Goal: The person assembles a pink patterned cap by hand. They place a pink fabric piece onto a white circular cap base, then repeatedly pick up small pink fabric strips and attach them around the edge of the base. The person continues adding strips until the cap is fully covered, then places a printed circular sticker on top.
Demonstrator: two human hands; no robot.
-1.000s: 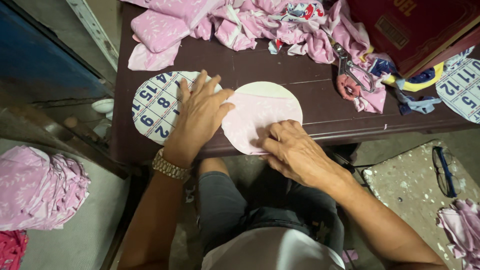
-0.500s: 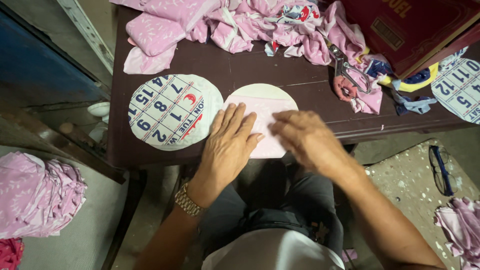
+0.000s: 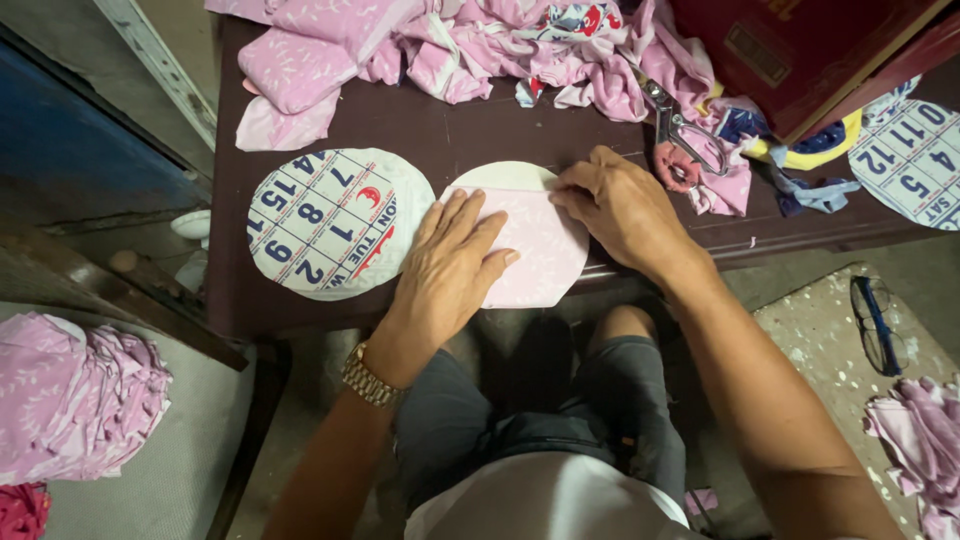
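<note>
While I look down from the head camera, my left hand (image 3: 455, 270) lies flat, palm down, on a pale pink fabric piece (image 3: 540, 255) near the front edge of the dark brown desk (image 3: 480, 130), its fingers straight, slightly spread, gripping nothing. My right hand (image 3: 620, 205) rests on the upper right edge of that same fabric, its fingers bent, tips pressed down on the cloth; I cannot tell whether they pinch it. Under the fabric sits a cream round disc (image 3: 505, 175), showing only as a curved rim past the top of the cloth. Just beside my left hand, to its left, lies a round card cut from a calendar sheet (image 3: 335, 225), white with blue numerals and a red mark, close to the fabric. A heap of pink patterned cloth (image 3: 450, 45) fills the far side of the desk, and a pair of scissors (image 3: 680, 125) lies at its right end, near my right hand. A second calendar round (image 3: 915, 150) sits at the far right. On the floor lie spectacles (image 3: 880, 320), and a stack of folded pink cloth (image 3: 75, 400) rests at the lower left. A gold wristwatch (image 3: 368, 378) circles my left wrist.
</note>
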